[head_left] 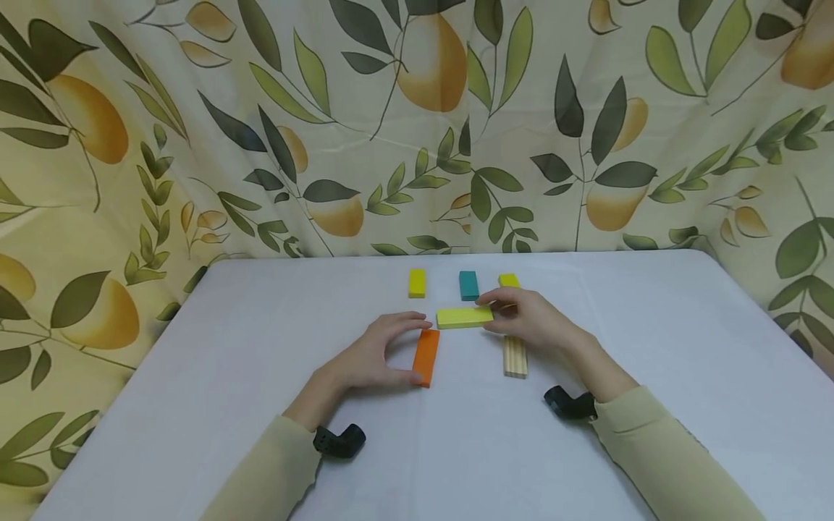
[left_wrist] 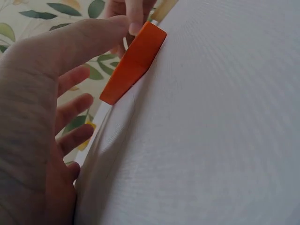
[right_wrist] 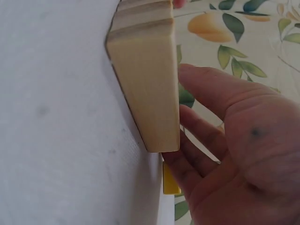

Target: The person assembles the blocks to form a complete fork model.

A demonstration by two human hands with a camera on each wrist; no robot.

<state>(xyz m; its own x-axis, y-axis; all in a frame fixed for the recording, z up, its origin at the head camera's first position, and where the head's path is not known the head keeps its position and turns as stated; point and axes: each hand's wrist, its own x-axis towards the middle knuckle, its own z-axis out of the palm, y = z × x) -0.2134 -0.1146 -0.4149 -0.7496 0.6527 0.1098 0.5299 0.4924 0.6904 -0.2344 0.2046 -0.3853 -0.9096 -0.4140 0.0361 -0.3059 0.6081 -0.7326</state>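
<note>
In the head view, an orange block (head_left: 426, 358) lies lengthwise, with my left hand (head_left: 381, 351) at its left side. The left thumb is at its near end and the fingertips are by its far end. My right hand (head_left: 531, 318) pinches the right end of a yellow-green block (head_left: 459, 318), which lies crosswise just beyond the orange one. Plain wooden blocks (head_left: 515, 358) lie side by side below the right hand. They stand large before the right hand (right_wrist: 243, 136) in the right wrist view, where the yellow-green block is hidden.
Farther back stand a yellow block (head_left: 417, 283), a teal block (head_left: 468, 286) and another yellow block (head_left: 509, 279) partly behind the right hand. A white cloth (head_left: 260, 391) covers the table. Behind it hangs a leaf-and-fruit patterned curtain (head_left: 404, 174).
</note>
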